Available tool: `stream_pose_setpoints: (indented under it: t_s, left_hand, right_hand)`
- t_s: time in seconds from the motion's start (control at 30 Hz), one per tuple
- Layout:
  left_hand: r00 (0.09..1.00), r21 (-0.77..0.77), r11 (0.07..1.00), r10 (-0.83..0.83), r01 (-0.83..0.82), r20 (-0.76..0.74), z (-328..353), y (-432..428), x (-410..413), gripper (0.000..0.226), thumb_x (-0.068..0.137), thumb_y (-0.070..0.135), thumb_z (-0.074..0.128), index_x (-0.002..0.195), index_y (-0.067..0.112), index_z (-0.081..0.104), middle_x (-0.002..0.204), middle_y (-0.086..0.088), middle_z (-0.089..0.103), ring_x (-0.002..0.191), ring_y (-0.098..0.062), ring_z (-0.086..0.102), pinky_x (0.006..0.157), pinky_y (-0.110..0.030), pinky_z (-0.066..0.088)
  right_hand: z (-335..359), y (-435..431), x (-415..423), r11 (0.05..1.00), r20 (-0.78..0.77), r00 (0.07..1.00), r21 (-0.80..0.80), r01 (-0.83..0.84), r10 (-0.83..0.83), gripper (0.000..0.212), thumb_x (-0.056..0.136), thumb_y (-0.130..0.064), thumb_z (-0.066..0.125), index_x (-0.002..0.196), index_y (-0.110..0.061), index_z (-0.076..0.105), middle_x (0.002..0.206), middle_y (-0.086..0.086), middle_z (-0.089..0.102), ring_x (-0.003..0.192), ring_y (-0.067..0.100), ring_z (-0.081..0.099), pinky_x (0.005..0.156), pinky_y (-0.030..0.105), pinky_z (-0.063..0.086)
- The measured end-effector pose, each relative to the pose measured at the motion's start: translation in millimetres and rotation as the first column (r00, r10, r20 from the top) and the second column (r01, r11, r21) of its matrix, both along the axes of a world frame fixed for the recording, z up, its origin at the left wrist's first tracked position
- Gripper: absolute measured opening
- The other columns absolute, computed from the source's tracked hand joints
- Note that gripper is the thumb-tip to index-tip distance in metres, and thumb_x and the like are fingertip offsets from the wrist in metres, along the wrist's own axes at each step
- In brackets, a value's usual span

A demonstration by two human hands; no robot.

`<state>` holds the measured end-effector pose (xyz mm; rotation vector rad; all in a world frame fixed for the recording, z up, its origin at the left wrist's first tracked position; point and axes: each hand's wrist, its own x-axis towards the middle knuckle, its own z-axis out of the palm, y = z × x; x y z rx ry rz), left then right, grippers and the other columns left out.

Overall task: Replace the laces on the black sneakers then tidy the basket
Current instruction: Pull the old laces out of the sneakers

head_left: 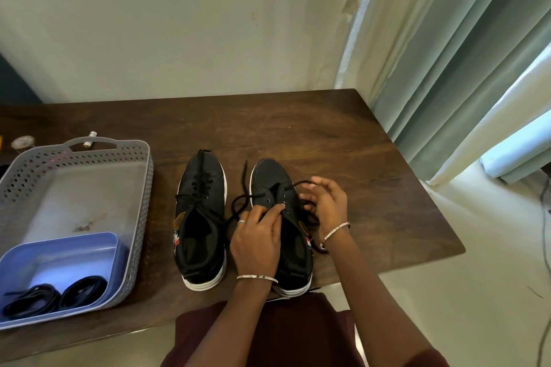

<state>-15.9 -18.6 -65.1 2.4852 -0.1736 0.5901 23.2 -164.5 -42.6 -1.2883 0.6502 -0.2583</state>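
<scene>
Maroon lap (268,331) sits at the table (328,134) edge, with both forearms reaching over it to the right sneaker (268,173). Left hand (256,235) pinches the lace (235,205) at a middle eyelet, fingers curled. Right hand (325,202) curls round the other run beside the shoe and seems to pinch it. Lace looks limp and light and may snag in the eyelets, so it is best taken near its tip while the shoe is steadied by its stiffer collar. Left sneaker (186,197) stands just beside, loosely laced. Grey basket (146,188) to the left holds a blue tub (116,247) in its near corner. Two coiled laces (53,295) lie inside the tub.
</scene>
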Motion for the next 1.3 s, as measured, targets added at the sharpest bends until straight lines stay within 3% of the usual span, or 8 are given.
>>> stream_pose_setpoints:
  t_s: [0.07,0.17,0.37,0.5,0.63,1.13,1.2,1.3]
  left_hand:
    - [1.0,-0.009,1.0,-0.004,0.004,-0.002,0.6,-0.1,0.4,0.029,0.09,0.034,0.051,0.105,0.032,0.076,0.084,0.006,0.061,0.075,-0.019,0.058,0.056,-0.032,0.051]
    - [1.0,-0.022,1.0,0.002,-0.003,-0.014,0.8,-0.4,0.7,0.03,0.09,0.036,0.049,0.104,0.031,0.076,0.084,0.006,0.062,0.076,-0.02,0.059,0.057,-0.032,0.051]
    - [0.999,-0.013,1.0,-0.001,0.0,-0.032,2.4,0.1,1.0,0.031,0.09,0.035,0.049,0.104,0.031,0.076,0.084,0.006,0.062,0.076,-0.02,0.059,0.057,-0.033,0.052]
    - [0.999,-0.006,1.0,-0.003,0.002,-0.044,3.0,-0.6,0.7,0.019,0.087,0.023,0.07,0.103,0.029,0.077,0.082,0.005,0.063,0.074,-0.02,0.06,0.055,-0.032,0.051]
    - [0.998,-0.027,1.0,-0.011,0.009,-0.061,3.0,-1.8,0.9,0.026,0.079,0.017,0.08,0.102,0.029,0.077,0.082,0.005,0.064,0.073,-0.021,0.06,0.055,-0.033,0.051]
    - [0.998,-0.033,0.999,0.002,-0.004,-0.057,-0.2,-0.9,1.6,0.024,0.083,0.02,0.077,0.105,0.03,0.077,0.085,0.006,0.064,0.076,-0.02,0.06,0.057,-0.033,0.053]
    - [0.999,-0.019,1.0,0.002,-0.003,-0.042,-0.7,-0.6,1.9,0.02,0.088,0.024,0.068,0.105,0.031,0.076,0.085,0.007,0.064,0.076,-0.02,0.06,0.056,-0.033,0.052]
    - [0.999,-0.017,1.0,0.008,-0.008,-0.037,0.7,-0.9,0.9,0.024,0.09,0.03,0.058,0.105,0.032,0.076,0.086,0.007,0.064,0.076,-0.02,0.06,0.054,-0.033,0.052]
  right_hand:
    - [2.7,-3.5,2.8,0.906,-0.031,0.989,-0.398,-0.146,0.146,0.023,0.087,-0.014,0.07,0.108,-0.023,0.068,0.095,-0.002,0.073,0.079,0.01,0.07,0.067,0.022,0.054]
    - [6.3,-0.5,9.6,0.407,-0.235,0.916,-0.839,-0.361,0.326,0.029,0.084,-0.027,0.075,0.113,-0.027,0.071,0.095,-0.007,0.068,0.084,0.009,0.065,0.076,0.026,0.053]
    - [15.0,7.3,20.4,0.116,-0.376,0.885,-0.901,-0.419,0.275,0.01,0.095,-0.022,0.062,0.095,-0.014,0.068,0.094,0.006,0.071,0.092,0.03,0.065,0.073,0.037,0.047]
    - [7.2,2.8,11.7,0.462,-0.223,0.956,-0.838,-0.289,0.192,0.01,0.093,-0.009,0.051,0.089,-0.016,0.055,0.077,0.007,0.07,0.074,0.031,0.068,0.071,0.045,0.056]
    - [9.7,-5.4,-0.6,0.959,-0.058,0.998,-0.278,-0.048,0.033,0.015,0.098,0.0,0.048,0.088,-0.009,0.052,0.084,0.019,0.073,0.071,0.025,0.075,0.073,0.048,0.062]
    - [14.5,12.4,20.0,0.147,-0.389,0.884,-0.889,-0.434,0.26,0.016,0.097,-0.025,0.061,0.103,-0.014,0.069,0.096,0.01,0.071,0.094,0.03,0.065,0.077,0.038,0.048]
    - [13.4,11.3,20.0,0.16,-0.369,0.902,-0.899,-0.408,0.225,0.011,0.097,-0.018,0.057,0.102,-0.01,0.063,0.092,0.012,0.072,0.091,0.034,0.066,0.076,0.042,0.05]
    - [15.6,2.0,16.5,0.699,-0.159,0.977,-0.684,-0.211,0.14,0.009,0.096,-0.001,0.048,0.097,-0.004,0.056,0.085,0.019,0.069,0.076,0.036,0.07,0.067,0.042,0.059]
